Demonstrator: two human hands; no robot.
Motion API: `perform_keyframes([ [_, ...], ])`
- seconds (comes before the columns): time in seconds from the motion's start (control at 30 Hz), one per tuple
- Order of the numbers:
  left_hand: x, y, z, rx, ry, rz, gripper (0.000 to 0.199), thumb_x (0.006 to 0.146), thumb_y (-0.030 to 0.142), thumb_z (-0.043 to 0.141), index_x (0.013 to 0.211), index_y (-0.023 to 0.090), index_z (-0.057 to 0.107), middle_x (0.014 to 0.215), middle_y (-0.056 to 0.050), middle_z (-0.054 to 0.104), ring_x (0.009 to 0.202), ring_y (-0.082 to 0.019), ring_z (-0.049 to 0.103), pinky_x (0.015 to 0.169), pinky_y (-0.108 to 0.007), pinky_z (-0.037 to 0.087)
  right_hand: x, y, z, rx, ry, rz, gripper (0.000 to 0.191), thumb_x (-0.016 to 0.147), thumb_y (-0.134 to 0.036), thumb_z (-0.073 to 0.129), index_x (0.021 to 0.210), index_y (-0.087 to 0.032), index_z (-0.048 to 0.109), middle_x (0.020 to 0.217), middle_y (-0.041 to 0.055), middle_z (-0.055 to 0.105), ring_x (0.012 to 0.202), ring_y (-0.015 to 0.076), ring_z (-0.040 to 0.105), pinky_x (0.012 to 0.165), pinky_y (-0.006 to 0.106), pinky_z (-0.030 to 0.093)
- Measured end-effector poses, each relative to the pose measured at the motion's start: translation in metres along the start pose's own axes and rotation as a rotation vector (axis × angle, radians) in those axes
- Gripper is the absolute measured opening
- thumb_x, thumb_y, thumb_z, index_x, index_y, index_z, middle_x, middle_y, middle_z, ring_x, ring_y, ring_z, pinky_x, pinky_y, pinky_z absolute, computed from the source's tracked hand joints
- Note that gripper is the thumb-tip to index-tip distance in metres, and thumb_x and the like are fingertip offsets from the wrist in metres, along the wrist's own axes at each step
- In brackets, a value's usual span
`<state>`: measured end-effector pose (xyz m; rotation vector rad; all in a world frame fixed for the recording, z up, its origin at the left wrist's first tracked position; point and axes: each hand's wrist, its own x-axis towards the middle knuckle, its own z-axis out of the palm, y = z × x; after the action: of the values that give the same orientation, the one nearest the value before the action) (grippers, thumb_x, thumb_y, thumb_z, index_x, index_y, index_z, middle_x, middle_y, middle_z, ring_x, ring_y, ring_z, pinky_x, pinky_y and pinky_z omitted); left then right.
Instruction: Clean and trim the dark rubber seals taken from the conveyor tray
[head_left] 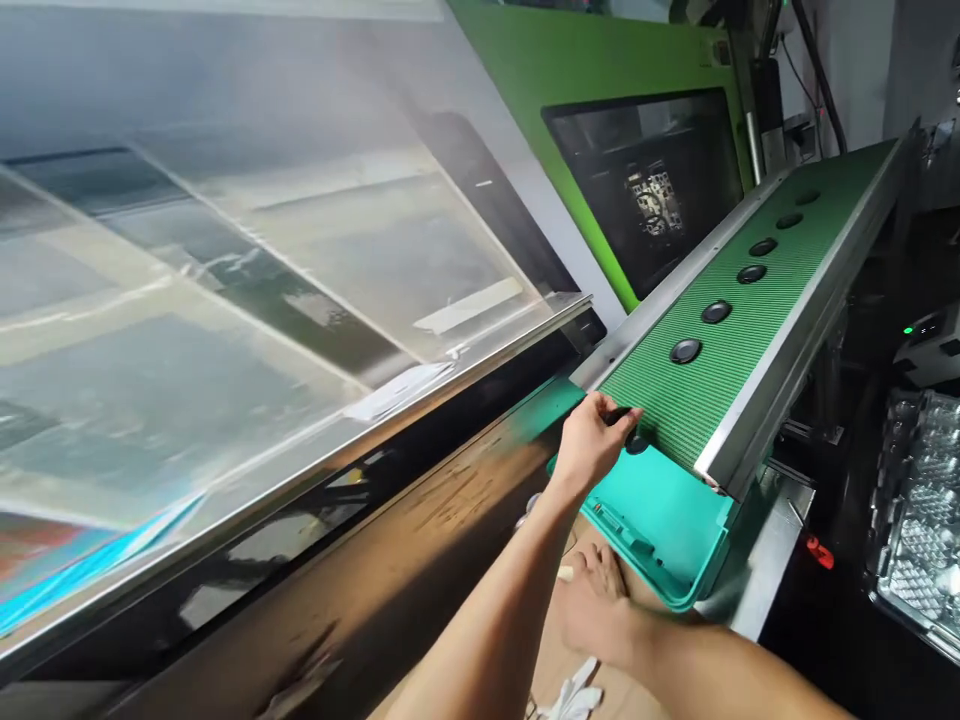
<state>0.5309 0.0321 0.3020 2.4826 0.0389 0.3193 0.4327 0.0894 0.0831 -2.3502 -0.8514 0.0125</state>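
Note:
At the near end of the green ribbed conveyor belt [664, 405], my left hand [591, 435] pinches a small black round part [618, 414] between thumb and fingers. Just below my fingertips, another black part [637, 444] sits at the belt's end, above a teal plastic bin [667, 495]. Further up the belt lie several black round parts in a row, the closest one a black disc [685, 351]. My right hand [596, 590] rests on a brown surface [630, 680] left of the bin, its fingers apart and holding nothing visible.
A green machine [517, 60] with a dark window stands behind the belt. Large clear panels [360, 240] fill the left. A metal rail [772, 390] edges the belt. White gloves [574, 695] lie low in view. Clear plastic trays [926, 530] stand at right.

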Motion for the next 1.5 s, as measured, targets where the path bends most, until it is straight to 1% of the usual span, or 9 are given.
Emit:
perform_keyframes([
  [0.13,-0.093,-0.072,-0.042,-0.673,0.071,-0.217,0.047,0.08,0.053,0.072,0.079,0.025,0.034,0.1,-0.005,0.073,0.091,-0.027,0.073,0.074,-0.038,0.06,-0.01,0.004,-0.028,-0.079,-0.029,-0.013,0.027,0.083,-0.023,0.059,0.105,-0.013,0.07,0.114,0.0177,0.062,0.111,0.0341,0.05,0.098,0.05,0.039],
  [0.23,-0.169,-0.146,-0.056,-0.918,0.321,-0.505,0.039,0.081,0.048,0.075,0.083,0.024,0.043,0.106,-0.007,0.073,0.092,-0.025,0.074,0.063,-0.031,0.06,-0.016,0.001,-0.044,-0.058,-0.065,-0.026,0.024,0.088,-0.027,0.057,0.104,-0.017,0.07,0.112,0.0152,0.063,0.109,0.0317,0.051,0.096,0.047,0.041],
  [0.33,-0.224,-0.206,-0.048,-1.109,0.534,-0.676,0.023,0.088,0.043,0.069,0.093,0.025,0.057,0.104,-0.005,0.073,0.087,-0.021,0.075,0.058,-0.025,0.058,-0.021,-0.015,-0.05,0.029,-0.002,-0.089,0.024,0.092,-0.031,0.059,0.111,-0.022,0.069,0.109,0.0097,0.063,0.106,0.0264,0.052,0.095,0.04,0.042],
  [0.43,-0.25,-0.235,-0.028,-1.439,0.565,-0.72,0.028,0.097,0.05,0.053,0.106,0.025,0.064,0.101,-0.007,0.074,0.09,-0.021,0.074,0.071,-0.03,0.062,-0.027,-0.048,-0.046,0.167,0.046,-0.223,0.028,0.093,-0.033,0.062,0.12,-0.025,0.066,0.112,0.0063,0.063,0.106,0.0227,0.052,0.096,0.034,0.043],
  [0.57,-0.258,-0.241,-0.014,-1.805,0.493,-0.709,0.047,0.102,0.048,0.039,0.122,0.016,0.066,0.118,-0.014,0.072,0.115,-0.027,0.067,0.105,-0.042,0.053,-0.043,-0.095,-0.02,0.114,-0.039,-0.327,0.026,0.094,-0.033,0.063,0.119,-0.026,0.067,0.122,0.0071,0.061,0.109,0.0251,0.05,0.098,0.036,0.045],
  [0.7,-0.26,-0.244,-0.022,-1.949,0.491,-0.696,0.044,0.103,0.04,0.037,0.133,0.021,0.062,0.134,-0.012,0.065,0.126,-0.025,0.062,0.115,-0.045,0.044,-0.058,-0.11,0.007,-0.02,-0.023,-0.335,0.035,0.1,-0.03,0.05,0.132,-0.025,0.062,0.139,0.0115,0.052,0.117,0.0306,0.045,0.099,0.044,0.045],
  [1.13,-0.253,-0.247,-0.017,-2.009,0.452,-0.653,0.039,0.104,0.035,0.041,0.128,0.015,0.065,0.131,-0.011,0.067,0.128,-0.024,0.059,0.117,-0.041,0.041,-0.043,-0.092,0.003,-0.226,0.003,-0.25,0.034,0.101,-0.028,0.046,0.13,-0.023,0.064,0.128,0.0143,0.058,0.106,0.0285,0.05,0.093,0.043,0.046],
  [1.3,-0.257,-0.244,-0.02,-2.012,0.398,-0.682,0.041,0.104,0.037,0.041,0.128,0.012,0.065,0.132,-0.014,0.066,0.128,-0.025,0.059,0.115,-0.041,0.043,-0.039,-0.089,0.0,-0.278,0.002,-0.461,0.038,0.099,-0.026,0.05,0.135,-0.022,0.06,0.137,0.0157,0.054,0.109,0.0301,0.049,0.093,0.045,0.046],
  [1.5,-0.256,-0.24,-0.027,-1.952,0.439,-0.692,0.043,0.106,0.036,0.038,0.131,0.009,0.059,0.137,-0.019,0.062,0.126,-0.028,0.061,0.098,-0.04,0.057,-0.01,-0.06,-0.021,-0.048,0.105,-0.231,0.031,0.098,-0.029,0.053,0.127,-0.021,0.064,0.123,0.0128,0.059,0.11,0.0282,0.051,0.098,0.042,0.046],
])
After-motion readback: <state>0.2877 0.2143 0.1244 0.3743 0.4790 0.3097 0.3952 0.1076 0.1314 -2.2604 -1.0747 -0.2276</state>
